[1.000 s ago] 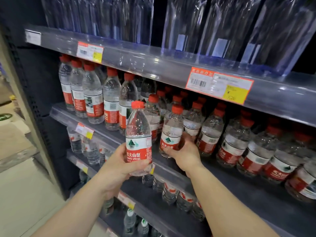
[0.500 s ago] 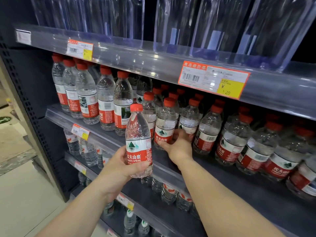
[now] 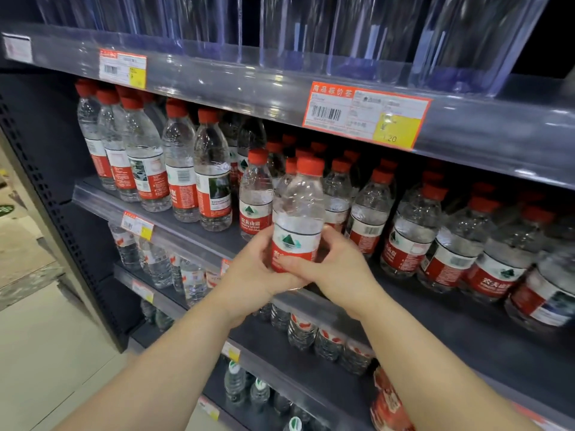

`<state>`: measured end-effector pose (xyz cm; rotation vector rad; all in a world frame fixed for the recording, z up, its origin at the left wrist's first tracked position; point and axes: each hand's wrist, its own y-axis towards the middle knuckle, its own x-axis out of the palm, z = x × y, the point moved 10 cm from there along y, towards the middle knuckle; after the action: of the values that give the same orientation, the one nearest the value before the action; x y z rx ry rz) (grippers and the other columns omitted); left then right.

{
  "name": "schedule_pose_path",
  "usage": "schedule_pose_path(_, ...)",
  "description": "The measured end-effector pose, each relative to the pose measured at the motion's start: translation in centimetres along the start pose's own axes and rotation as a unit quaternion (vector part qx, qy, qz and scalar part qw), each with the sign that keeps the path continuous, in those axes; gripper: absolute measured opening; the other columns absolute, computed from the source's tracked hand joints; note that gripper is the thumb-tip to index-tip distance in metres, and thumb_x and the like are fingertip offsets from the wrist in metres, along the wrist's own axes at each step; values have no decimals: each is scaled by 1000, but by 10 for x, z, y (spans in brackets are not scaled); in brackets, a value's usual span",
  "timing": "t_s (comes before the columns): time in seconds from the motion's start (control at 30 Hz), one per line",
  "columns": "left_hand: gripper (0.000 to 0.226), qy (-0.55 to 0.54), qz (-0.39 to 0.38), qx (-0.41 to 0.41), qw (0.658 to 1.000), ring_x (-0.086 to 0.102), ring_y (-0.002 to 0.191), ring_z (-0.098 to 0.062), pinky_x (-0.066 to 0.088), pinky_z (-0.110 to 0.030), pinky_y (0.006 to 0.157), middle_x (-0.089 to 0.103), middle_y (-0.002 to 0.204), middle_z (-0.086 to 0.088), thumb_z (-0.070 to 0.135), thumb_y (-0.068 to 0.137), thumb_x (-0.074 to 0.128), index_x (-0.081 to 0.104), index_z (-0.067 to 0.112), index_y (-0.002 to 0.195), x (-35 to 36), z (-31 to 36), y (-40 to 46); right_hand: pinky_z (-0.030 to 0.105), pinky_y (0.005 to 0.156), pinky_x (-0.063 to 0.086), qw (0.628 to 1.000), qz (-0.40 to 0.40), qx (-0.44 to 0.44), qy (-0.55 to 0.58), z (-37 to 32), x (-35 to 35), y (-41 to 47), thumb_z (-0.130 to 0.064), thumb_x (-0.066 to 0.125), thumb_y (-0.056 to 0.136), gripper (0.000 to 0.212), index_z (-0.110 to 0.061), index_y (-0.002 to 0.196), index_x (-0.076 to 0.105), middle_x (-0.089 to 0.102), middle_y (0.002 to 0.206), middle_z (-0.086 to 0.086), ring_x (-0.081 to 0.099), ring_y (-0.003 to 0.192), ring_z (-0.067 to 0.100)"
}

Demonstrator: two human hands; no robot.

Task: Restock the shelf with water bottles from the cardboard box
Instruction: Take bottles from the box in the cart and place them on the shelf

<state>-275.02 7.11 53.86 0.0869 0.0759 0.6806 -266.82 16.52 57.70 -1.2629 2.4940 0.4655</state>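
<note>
A small clear water bottle (image 3: 299, 209) with a red cap and a red-and-white label stands upright over the front of the dark middle shelf (image 3: 199, 227). My left hand (image 3: 249, 275) grips its base from the left. My right hand (image 3: 336, 269) grips the same bottle from the right, thumb across the lower label. Behind and beside it stand rows of like small bottles (image 3: 410, 231), and taller bottles (image 3: 179, 169) fill the shelf's left part. The cardboard box is out of view.
A clear upper shelf edge (image 3: 236, 85) with orange price tags (image 3: 365, 115) overhangs the bottles. Lower shelves (image 3: 311, 343) hold more small bottles. A dark perforated upright (image 3: 62, 219) bounds the unit on the left, with pale floor (image 3: 46, 353) beyond.
My left hand carried the bottle right and in toward the shelf. My right hand left the shelved bottle it was touching and now holds this one too. The view moved closer.
</note>
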Motion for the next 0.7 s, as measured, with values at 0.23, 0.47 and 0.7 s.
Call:
schedule_pose_path(0.23,81,63,92,6,994,50,121,-3,45,-15,84,55,128,17,18,67,87,43,40,131,-26,-2,-11,20,87,50,996,74,35,-18,47,-29,11,-31,86,67,57,-32,116,58,66,105,-19,62,99,-1)
schedule_pose_path(0.47,77,86,98,-10,991,53,118,0,49,-28,92,57,125,19,21,67,87,45,41,129,-32,-16,-20,23,87,42,991,114,51,-44,55,-30,26,-32,82,73,68,-25,133,50,61,126,-7,56,107,9)
schedule_pose_path(0.7,67,88,85,-29,992,52,120,-2,48,-31,97,57,125,17,20,72,84,46,45,121,-31,-20,-21,25,89,42,990,122,60,-47,58,-31,27,-29,79,78,65,-19,134,47,59,131,-1,56,118,17)
